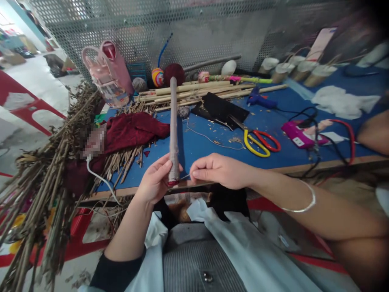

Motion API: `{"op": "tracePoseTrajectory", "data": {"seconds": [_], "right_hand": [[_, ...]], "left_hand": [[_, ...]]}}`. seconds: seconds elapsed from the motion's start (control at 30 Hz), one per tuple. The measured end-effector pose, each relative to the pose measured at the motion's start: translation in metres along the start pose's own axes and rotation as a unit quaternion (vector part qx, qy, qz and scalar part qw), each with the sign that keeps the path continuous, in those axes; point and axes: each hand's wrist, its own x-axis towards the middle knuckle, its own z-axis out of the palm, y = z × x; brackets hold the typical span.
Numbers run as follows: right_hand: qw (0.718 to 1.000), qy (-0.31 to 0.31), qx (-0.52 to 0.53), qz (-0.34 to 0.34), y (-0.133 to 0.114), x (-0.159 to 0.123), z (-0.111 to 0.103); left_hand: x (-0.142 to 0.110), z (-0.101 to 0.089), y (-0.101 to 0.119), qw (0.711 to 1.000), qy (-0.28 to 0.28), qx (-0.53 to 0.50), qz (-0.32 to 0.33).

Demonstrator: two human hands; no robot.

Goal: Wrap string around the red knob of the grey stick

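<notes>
My left hand (156,178) is closed around the lower end of a stick wrapped in grey yarn (173,117), which points away from me over the table. Dark red shows at the stick's near end. At its far end appears a dark red ball (174,74); whether the two are joined I cannot tell. To the right, my right hand (217,170) is closed in a pinch on a thin grey thread (185,177) running from the stick's lower end. A small grey yarn ball (183,111) sits beside the stick, with a loose strand trailing right.
Scissors (257,142) with yellow and red handles lie by a black cloth (220,109). Behind are pale sticks (194,90) and a blue glue gun (261,97). Maroon cloth (133,129) and dry stalks (57,162) crowd the left. Another person's arm (373,132) reaches in at right.
</notes>
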Motion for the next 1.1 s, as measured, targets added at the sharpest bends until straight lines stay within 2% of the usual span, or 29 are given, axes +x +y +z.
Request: {"op": "tracePoseTrajectory", "data": {"seconds": [0.13,0.33,0.5,0.63,0.87,1.1], "right_hand": [[0.987,-0.022,-0.137,-0.079,-0.021,-0.003,-0.005],[0.926,-0.054,-0.316,-0.197,-0.045,0.011,-0.013],[0.878,-0.107,-0.388,-0.257,-0.063,0.039,-0.023],[0.858,-0.133,-0.422,-0.261,-0.074,0.056,-0.022],[0.860,-0.173,-0.415,-0.242,-0.075,0.078,-0.015],[0.903,-0.173,-0.328,-0.217,-0.061,0.089,-0.015]], "left_hand": [[0.001,0.000,-0.001,1.000,-0.025,-0.014,0.001],[0.000,0.005,0.000,0.999,-0.001,-0.041,-0.004],[0.002,0.004,-0.004,0.998,-0.002,-0.061,0.009],[0.003,0.001,-0.006,0.998,0.015,-0.059,0.024],[0.004,0.001,-0.007,0.998,0.021,-0.059,0.015],[0.001,0.004,-0.008,0.994,0.046,-0.098,0.000]]}}
